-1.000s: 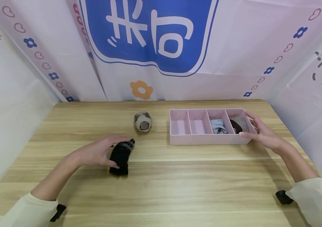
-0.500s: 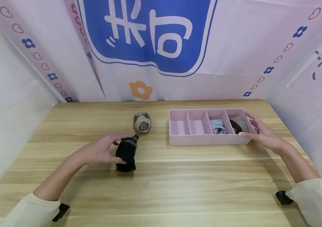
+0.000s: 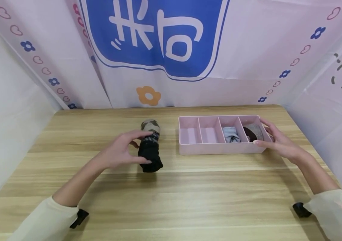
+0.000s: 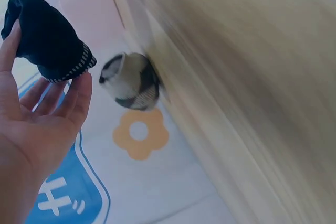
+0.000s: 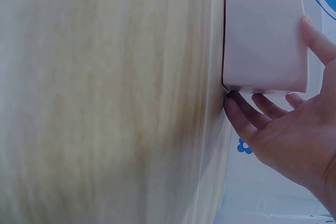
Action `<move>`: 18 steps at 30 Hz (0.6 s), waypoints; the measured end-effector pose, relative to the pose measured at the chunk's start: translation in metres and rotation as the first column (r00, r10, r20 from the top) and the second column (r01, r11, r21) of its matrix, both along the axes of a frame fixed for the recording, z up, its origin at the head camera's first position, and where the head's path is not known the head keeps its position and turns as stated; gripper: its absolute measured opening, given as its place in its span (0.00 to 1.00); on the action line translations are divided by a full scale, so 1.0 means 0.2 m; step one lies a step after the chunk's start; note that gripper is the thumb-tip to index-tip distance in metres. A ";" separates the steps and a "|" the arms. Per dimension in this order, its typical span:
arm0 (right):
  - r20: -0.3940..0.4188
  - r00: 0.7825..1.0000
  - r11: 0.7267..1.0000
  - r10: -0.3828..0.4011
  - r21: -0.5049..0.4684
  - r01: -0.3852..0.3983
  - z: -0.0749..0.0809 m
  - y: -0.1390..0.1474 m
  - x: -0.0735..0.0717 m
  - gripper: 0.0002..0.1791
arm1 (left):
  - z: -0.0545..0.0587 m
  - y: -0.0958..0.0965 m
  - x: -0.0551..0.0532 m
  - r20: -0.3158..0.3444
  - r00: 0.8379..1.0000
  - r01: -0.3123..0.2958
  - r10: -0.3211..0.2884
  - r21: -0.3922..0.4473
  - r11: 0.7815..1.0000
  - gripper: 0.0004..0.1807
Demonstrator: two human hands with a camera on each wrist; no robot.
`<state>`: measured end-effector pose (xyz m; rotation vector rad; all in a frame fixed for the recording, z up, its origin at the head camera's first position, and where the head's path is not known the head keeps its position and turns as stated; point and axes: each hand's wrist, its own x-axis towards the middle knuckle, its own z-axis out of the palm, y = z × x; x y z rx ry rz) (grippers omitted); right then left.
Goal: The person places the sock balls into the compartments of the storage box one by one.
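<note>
Pinching the black sock (image 3: pixel 150 154) above the desk (image 3: pixel 189 201) with our left hand (image 3: pixel 122 152), our right hand (image 3: pixel 280 143) gripping the pink box (image 3: pixel 219 149) by one end, we seem halfway: blue bundle (image 3: pixel 231 134) and grey-brown bundle (image 3: pixel 256 132) stowed, two compartments (image 3: pixel 189 135) vacant, that sock and the camouflage roll (image 3: pixel 150 125) left.

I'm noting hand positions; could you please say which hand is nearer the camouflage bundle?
Left. The left hand, holding the black bundle, is close in front of the camouflage bundle; the right hand, farther, grips the right end of the pink box.
</note>
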<state>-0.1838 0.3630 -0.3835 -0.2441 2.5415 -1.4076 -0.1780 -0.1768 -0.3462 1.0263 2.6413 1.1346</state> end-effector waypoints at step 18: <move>-0.005 1.000 1.000 -0.005 0.011 0.006 0.01 0.00 0.01 0.56 | 0.07 0.31 -0.09 0.056 0.998 -0.030 0.024 0.119 0.992 0.44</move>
